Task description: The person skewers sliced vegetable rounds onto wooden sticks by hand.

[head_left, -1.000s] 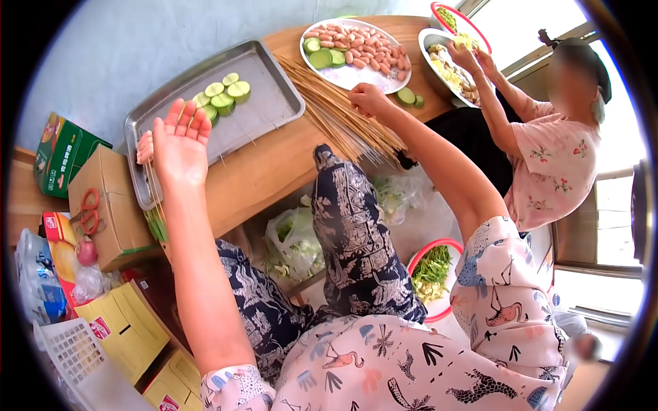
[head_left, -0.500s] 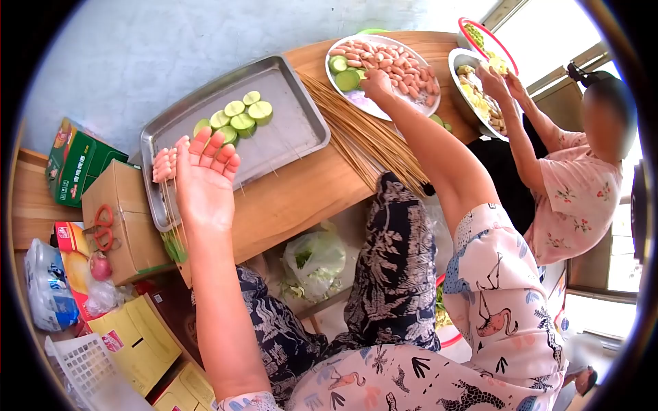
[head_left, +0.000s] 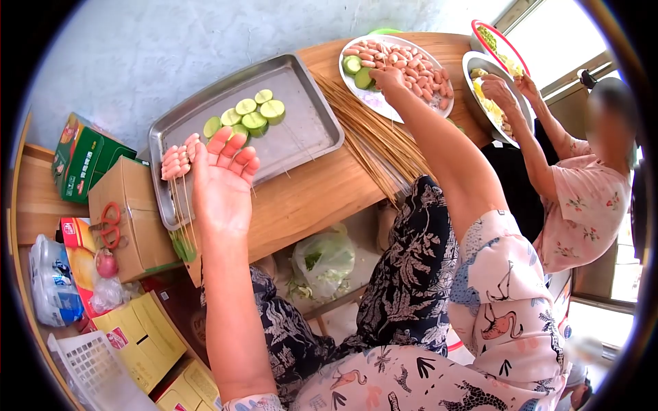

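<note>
Right grip moved to plate of sausages, cucumber

The right hand mostly hides its fingertips above the plate, so its grip is unclear. Left of it, the left hand partly covers sausage skewers; rightward, a co-worker's head is blurred.

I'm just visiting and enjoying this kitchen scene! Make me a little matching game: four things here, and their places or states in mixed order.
1. Left hand
2. Right hand
3. Thin sticks
4. Scissors

A. Over the white plate
B. Against the brown cardboard box
C. Palm facing up
D. In a loose bundle on the wooden table

Pairs: 1-C, 2-A, 3-D, 4-B
</note>
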Demonstrator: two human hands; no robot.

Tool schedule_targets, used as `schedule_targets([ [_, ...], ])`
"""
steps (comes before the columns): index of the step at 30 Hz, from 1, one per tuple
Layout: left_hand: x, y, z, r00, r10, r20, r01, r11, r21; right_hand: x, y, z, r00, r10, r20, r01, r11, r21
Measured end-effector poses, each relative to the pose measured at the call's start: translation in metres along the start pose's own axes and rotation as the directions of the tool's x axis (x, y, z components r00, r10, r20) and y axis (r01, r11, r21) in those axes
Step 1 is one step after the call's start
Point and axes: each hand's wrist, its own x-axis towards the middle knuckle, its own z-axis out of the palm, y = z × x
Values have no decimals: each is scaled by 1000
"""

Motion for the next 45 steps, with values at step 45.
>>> schedule_targets([
  [45,-47,-102,-56,894,-338,292,-409,-357,840,-256,-14,-102,754,-162,637,-189,875,446],
])
